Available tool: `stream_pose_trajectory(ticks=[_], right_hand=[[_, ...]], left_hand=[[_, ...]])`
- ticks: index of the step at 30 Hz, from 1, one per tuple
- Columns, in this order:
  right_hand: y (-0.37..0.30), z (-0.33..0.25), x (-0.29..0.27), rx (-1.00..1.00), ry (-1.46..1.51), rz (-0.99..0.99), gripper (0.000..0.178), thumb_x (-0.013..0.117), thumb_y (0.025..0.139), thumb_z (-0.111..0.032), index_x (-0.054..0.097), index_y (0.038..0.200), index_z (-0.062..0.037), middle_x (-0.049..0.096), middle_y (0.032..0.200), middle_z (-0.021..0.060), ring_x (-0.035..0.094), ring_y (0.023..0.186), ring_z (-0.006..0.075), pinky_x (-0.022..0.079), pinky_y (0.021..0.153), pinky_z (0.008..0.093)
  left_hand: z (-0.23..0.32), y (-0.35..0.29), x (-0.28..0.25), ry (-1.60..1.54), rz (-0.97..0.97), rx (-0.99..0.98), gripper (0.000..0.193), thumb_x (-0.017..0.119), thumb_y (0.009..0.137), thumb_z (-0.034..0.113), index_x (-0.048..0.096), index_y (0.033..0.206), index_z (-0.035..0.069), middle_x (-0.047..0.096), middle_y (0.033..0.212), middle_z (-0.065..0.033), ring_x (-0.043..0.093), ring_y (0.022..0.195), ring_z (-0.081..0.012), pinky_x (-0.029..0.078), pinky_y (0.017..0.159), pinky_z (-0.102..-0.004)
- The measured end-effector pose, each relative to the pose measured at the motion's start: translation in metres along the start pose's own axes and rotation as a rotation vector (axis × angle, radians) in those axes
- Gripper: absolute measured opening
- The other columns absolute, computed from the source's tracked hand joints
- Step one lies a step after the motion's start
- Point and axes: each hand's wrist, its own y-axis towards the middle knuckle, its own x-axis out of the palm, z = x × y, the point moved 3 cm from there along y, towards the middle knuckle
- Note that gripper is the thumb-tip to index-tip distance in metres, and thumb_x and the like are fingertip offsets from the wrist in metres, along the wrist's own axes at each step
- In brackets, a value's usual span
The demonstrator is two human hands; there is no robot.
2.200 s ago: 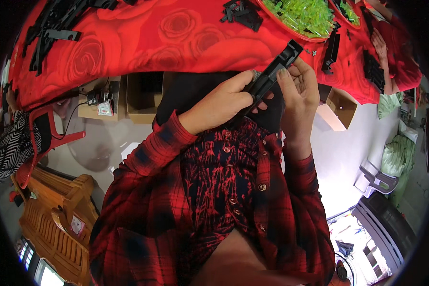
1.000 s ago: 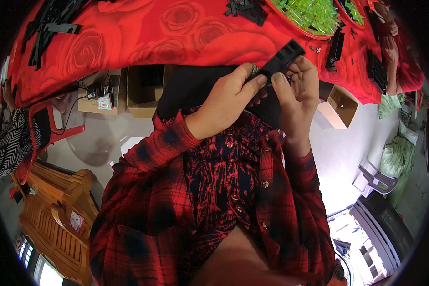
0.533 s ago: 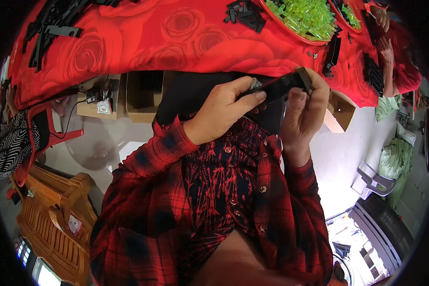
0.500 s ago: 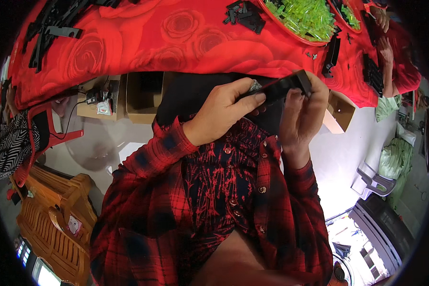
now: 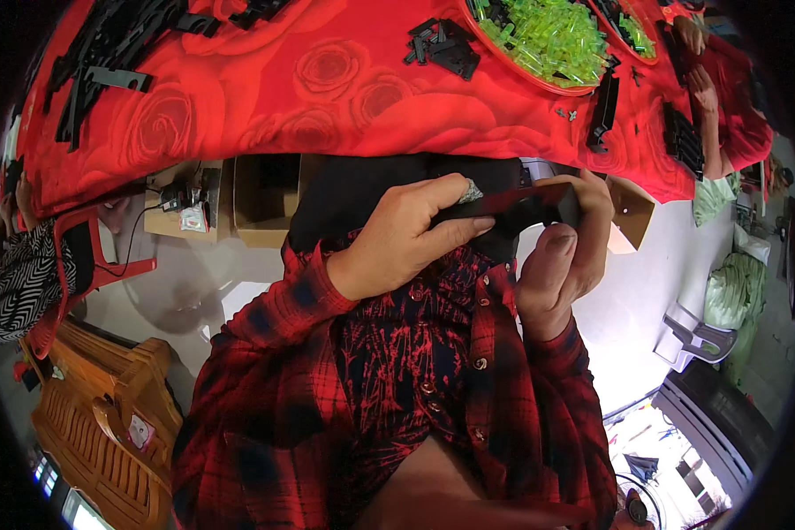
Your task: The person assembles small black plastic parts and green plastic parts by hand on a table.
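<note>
Plastic, black and smooth, sits at the heart of my feed: a long part [image 5: 511, 208] with a squared far end and a curved recess on its lower side, held just off centre toward 2 o'clock, in front of the cloth's near edge. On my remote view the left hand [image 5: 397, 231] pinches its near end between thumb and fingers, with a crinkled grey-green scrap [image 5: 472, 191] at the index fingertip. I read the right hand [image 5: 564, 252] as grasping the squared end, fingers curled round it — its thumb stands just below, and I cannot tell whether the tip presses.

Soft red cloth [image 5: 265, 84], printed with roses, runs from 10 to 2 o'clock, its hem bowed by the lens. Toward 1 o'clock I have glossy, translucent green pieces [image 5: 552, 40] heaped in an orange-red basket [image 5: 556, 88], with a slim black strip [image 5: 601, 113] just beside its rim. Angular black pieces [image 5: 97, 75] tangle at 10 o'clock; a smaller black heap [image 5: 446, 51] lies at 12.

For room, I see pale floor [image 5: 629, 305] from 3 to 4 o'clock, between the right sleeve and a grey plastic chair [image 5: 698, 336] — and dark cloth [image 5: 349, 190] over the lap.
</note>
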Motion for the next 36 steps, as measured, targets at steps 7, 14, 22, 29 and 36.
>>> stream_pose_trajectory(ticks=[7, 14, 22, 29, 36], right_hand=[[-0.006, -0.013, -0.010, -0.075, -0.135, -0.039, 0.031, 0.058, 0.081, -0.024, 0.061, 0.097, 0.0021, 0.061, 0.083, 0.0106, 0.055, 0.074, 0.0293, 0.034, 0.100, 0.0470], [-0.004, -0.002, -0.006, 0.235, 0.040, -0.032, 0.018, 0.058, 0.088, -0.018, 0.062, 0.092, -0.0005, 0.060, 0.080, 0.0095, 0.055, 0.074, 0.0296, 0.040, 0.085, 0.0406], [0.015, 0.038, -0.005, 0.510, 0.215, 0.102, 0.033, 0.045, 0.103, -0.024, 0.055, 0.083, 0.0005, 0.051, 0.069, 0.0031, 0.051, 0.057, 0.0117, 0.038, 0.056, 0.0277], [0.003, 0.061, 0.003, 0.696, 0.415, 0.156, 0.038, 0.048, 0.102, -0.033, 0.060, 0.087, 0.0003, 0.061, 0.068, 0.0079, 0.054, 0.057, 0.0118, 0.040, 0.057, 0.0263], [-0.010, 0.075, 0.008, 0.861, 0.724, 0.141, 0.034, 0.050, 0.101, -0.034, 0.058, 0.094, -0.0015, 0.064, 0.078, 0.0116, 0.056, 0.064, 0.0151, 0.042, 0.063, 0.0271]], left_hand=[[0.005, -0.011, 0.006, -0.007, -0.053, -0.024, 0.017, 0.068, 0.091, 0.015, 0.061, 0.093, -0.001, 0.056, 0.074, -0.0114, 0.053, 0.064, -0.0162, 0.044, 0.060, -0.0310], [-0.003, -0.010, 0.006, 0.064, -0.175, -0.323, 0.020, 0.061, 0.098, 0.019, 0.061, 0.096, -0.001, 0.061, 0.086, -0.0026, 0.053, 0.078, -0.0061, 0.047, 0.070, -0.0250], [-0.012, 0.010, -0.011, -0.616, -0.361, -0.252, 0.083, 0.048, 0.094, 0.064, 0.040, 0.143, -0.003, 0.058, 0.128, -0.0169, 0.066, 0.104, -0.0262, 0.057, 0.083, -0.0341], [-0.034, 0.016, -0.033, -1.075, -0.322, -0.325, 0.074, 0.039, 0.102, 0.055, 0.033, 0.147, -0.004, 0.045, 0.143, -0.0288, 0.057, 0.119, -0.0436, 0.055, 0.094, -0.0469], [-0.052, 0.020, -0.044, -1.460, -0.049, -0.173, 0.074, 0.054, 0.097, 0.050, 0.033, 0.146, -0.001, 0.040, 0.148, -0.0247, 0.038, 0.136, -0.0487, 0.036, 0.112, -0.0536]])
